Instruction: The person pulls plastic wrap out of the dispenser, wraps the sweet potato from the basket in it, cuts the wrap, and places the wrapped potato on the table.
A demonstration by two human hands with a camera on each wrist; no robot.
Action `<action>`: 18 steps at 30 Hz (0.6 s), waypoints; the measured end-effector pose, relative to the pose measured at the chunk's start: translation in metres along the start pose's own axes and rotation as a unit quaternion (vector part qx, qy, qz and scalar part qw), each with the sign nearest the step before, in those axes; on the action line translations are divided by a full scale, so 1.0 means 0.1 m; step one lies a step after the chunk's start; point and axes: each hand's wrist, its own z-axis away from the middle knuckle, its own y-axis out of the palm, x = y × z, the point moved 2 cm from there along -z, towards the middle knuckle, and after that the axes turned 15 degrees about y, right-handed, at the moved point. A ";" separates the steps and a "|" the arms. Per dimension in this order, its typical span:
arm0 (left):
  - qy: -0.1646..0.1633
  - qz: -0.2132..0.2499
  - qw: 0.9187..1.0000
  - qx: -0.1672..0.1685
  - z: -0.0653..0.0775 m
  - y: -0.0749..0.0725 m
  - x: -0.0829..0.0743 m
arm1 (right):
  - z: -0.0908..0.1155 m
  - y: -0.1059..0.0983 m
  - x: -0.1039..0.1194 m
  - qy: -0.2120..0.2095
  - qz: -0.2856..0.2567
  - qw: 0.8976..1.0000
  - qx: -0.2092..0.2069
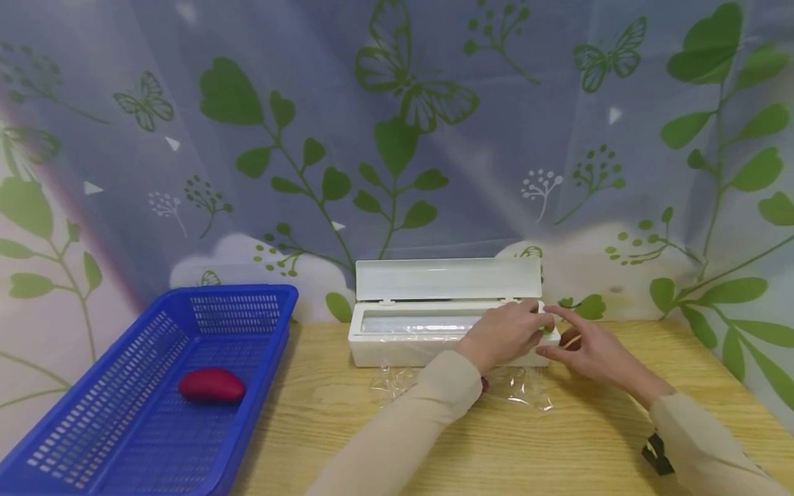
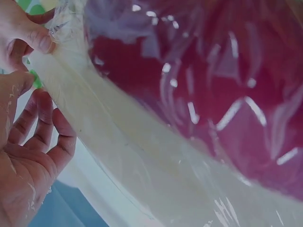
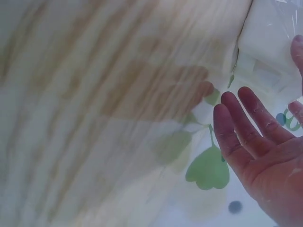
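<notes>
We see the box (image 1: 391, 353) at the back of the surface (image 1: 335, 441), its lid (image 1: 446, 279) raised, film (image 1: 530, 396) draped over its front and a red object (image 2: 142, 80) under the film. At the box's right end, the left hand's (image 1: 504, 334) grip seems to pinch the green tab (image 1: 547, 332); the right hand's (image 1: 589, 348) grip is loose, thumb touching that end. A red oval (image 1: 212, 386) lies in the basket (image 1: 257, 406).

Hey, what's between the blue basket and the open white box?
In the head view, only bare wooden tabletop lies between the basket and the box.
</notes>
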 end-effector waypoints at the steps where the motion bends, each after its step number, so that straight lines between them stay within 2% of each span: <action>1: 0.001 0.000 1.000 0.000 0.00 0.00 0.00 | 0.00 0.00 0.00 0.000 0.005 1.000 -0.001; 12: 0.010 -0.044 0.999 0.001 0.03 0.00 -0.01 | 0.03 -0.03 0.03 -0.018 0.049 0.998 -0.026; 18: 0.007 -0.019 1.000 0.004 0.07 -0.02 0.02 | 0.03 -0.04 0.07 -0.019 0.067 0.997 -0.030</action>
